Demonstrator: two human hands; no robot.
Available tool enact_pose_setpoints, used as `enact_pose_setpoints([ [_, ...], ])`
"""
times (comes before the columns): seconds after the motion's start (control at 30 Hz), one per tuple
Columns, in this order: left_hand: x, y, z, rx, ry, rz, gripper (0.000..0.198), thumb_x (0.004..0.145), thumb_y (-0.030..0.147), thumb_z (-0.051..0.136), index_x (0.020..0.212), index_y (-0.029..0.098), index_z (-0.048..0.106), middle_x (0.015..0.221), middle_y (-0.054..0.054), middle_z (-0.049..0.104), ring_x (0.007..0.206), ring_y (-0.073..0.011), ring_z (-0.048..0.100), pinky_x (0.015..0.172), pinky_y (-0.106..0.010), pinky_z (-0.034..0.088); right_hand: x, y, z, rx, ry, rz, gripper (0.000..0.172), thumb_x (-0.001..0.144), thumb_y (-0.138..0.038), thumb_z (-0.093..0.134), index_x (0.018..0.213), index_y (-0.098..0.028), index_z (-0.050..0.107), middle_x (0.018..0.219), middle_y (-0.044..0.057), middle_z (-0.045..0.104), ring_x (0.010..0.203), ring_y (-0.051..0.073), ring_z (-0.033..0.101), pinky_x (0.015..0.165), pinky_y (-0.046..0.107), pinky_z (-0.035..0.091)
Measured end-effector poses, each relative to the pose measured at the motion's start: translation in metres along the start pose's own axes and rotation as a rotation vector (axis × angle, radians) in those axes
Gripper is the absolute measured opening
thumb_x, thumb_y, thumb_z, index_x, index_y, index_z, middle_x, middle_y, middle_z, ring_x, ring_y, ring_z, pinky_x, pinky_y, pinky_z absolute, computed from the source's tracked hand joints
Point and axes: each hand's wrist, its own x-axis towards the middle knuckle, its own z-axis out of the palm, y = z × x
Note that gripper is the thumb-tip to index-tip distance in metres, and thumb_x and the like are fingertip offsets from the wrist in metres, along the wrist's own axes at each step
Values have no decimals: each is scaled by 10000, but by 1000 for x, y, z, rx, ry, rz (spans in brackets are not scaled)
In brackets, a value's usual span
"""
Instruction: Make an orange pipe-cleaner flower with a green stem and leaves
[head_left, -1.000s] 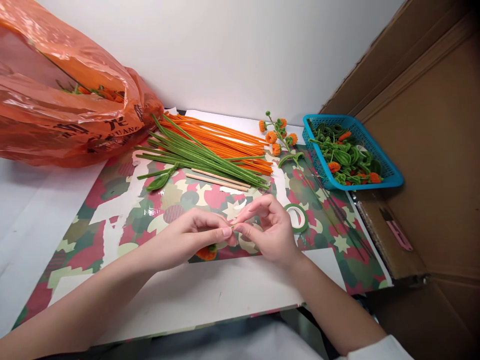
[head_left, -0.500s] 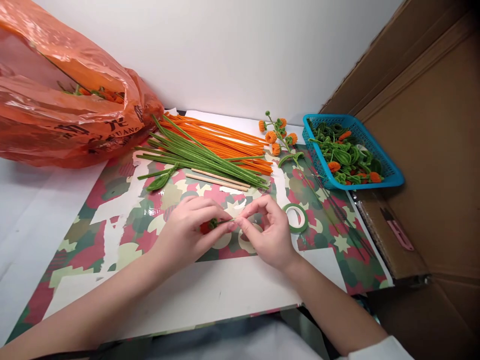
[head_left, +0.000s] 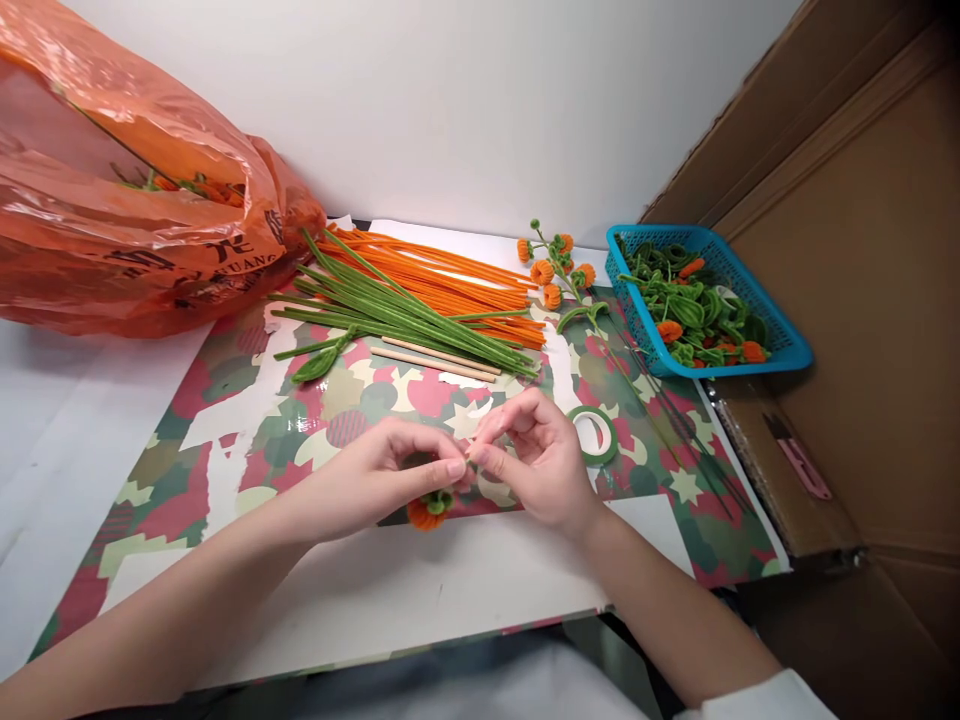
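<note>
An orange pipe-cleaner flower (head_left: 427, 512) with a green top hangs just below my left hand (head_left: 397, 465), whose thumb and fingers pinch its thin stem. Fingertips of my right hand (head_left: 536, 455) meet the left ones and are pinched together at the end of that stem; what lies between them is too small to make out. A roll of green tape (head_left: 612, 436) lies just right of my right hand. Beyond my hands are two thin wooden sticks (head_left: 435, 360), green pipe cleaners (head_left: 405, 305) and orange pipe cleaners (head_left: 450, 270).
An orange plastic bag (head_left: 150, 240) stands at the left. Behind the tape lies a flower spray (head_left: 541, 272) with long stems. A blue basket (head_left: 787, 350) of green and orange pieces sits at the right, near a pink cutter (head_left: 804, 467) and cardboard (head_left: 847, 300).
The flower has swung down and now shows below my left hand, where the fingers partly hid it before. My left hand has turned, its fingers lower and closer to my right fingertips.
</note>
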Motion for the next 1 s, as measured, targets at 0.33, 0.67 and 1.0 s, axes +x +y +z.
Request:
enact_pose_setpoints([
  [0.33, 2, -3, 6, 127, 181, 21, 257, 846, 369, 641, 691, 172, 699, 684, -21, 662, 619, -127, 560, 566, -224, 445, -1, 6, 2, 21, 54, 4, 262, 777, -137, 680, 790, -237, 439, 704, -52, 517, 677, 116, 544, 616, 251, 471],
  [0.67, 1, -8, -1, -298, -136, -173, 269, 832, 397, 682, 685, 182, 750, 656, -18, 650, 544, -73, 519, 483, -153, 403, -4, 7, 5, 155, -90, -40, 325, 829, -198, 680, 863, -268, 364, 714, -63, 539, 727, 131, 561, 744, 329, 501],
  [1.0, 6, -19, -3, -412, 107, -12, 497, 741, 530, 733, 1150, 250, 690, 1090, -84, 716, 997, -253, 669, 844, -326, 544, 4, 0, -3, 89, 149, -118, 377, 817, -151, 654, 855, -266, 296, 690, -85, 480, 726, 123, 520, 741, 325, 472],
])
